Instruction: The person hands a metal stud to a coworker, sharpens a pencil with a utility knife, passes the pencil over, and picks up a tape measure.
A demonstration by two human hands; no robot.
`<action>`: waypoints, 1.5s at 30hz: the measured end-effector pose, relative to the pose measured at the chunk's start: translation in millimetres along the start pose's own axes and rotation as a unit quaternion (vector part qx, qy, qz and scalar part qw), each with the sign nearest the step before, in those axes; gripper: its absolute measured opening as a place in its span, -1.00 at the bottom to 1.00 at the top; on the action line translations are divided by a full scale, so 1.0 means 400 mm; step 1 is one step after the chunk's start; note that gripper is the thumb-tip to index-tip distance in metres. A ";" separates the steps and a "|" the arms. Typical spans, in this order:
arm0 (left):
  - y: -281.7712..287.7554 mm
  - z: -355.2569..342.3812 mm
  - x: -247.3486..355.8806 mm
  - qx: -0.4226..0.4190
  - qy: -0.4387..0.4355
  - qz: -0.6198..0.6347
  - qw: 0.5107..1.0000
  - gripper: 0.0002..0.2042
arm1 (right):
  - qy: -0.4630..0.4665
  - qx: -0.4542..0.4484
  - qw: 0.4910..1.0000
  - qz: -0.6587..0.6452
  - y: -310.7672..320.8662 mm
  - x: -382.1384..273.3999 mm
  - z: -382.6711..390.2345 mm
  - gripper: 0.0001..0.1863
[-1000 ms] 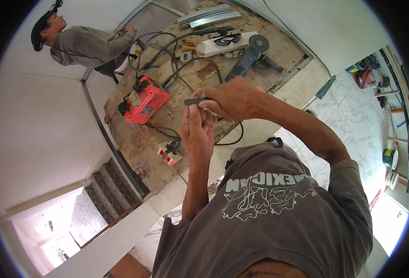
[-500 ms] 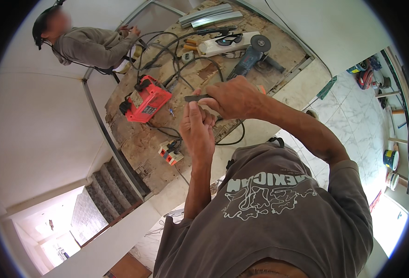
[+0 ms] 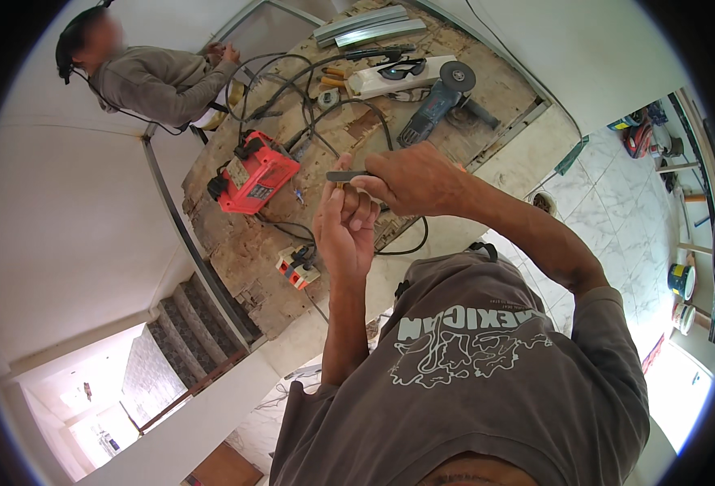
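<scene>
My right hand is closed on a flat grey blade, its handle hidden in my fist. The blade points left and lies across the fingers of my left hand. That hand is raised with its palm toward me, the lower fingers curled and the thumb close under the blade. A small yellowish bit shows between blade and fingers, too small to name. Both hands are above the near edge of a worn wooden table.
On the table are a red machine with black cables, an angle grinder, a tape measure, dark glasses, metal profiles and a power strip. Another person stands at the far left. Stairs lie at lower left.
The blade has turned slightly and sits more level. My left fingers have shifted, with the thumb lower and the curled fingers more in view. My right hand has moved slightly right.
</scene>
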State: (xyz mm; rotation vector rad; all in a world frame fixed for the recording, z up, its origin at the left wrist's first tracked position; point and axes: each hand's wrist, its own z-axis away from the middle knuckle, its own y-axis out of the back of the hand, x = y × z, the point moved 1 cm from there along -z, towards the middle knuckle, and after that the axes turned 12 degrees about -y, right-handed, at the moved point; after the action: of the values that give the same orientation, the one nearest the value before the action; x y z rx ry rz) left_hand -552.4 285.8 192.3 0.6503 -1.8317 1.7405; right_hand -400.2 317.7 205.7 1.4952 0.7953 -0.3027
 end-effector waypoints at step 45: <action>0.235 -0.332 0.074 -0.017 -0.058 -0.243 0.968 -0.61 | -0.274 -0.155 0.946 -0.084 -0.190 0.149 -0.113 -0.39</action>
State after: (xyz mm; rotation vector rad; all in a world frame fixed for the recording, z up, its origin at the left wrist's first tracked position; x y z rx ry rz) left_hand -630.8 423.9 146.4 1.0999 -1.5952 1.3662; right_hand -418.3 370.7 114.8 0.9766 0.4902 -0.6571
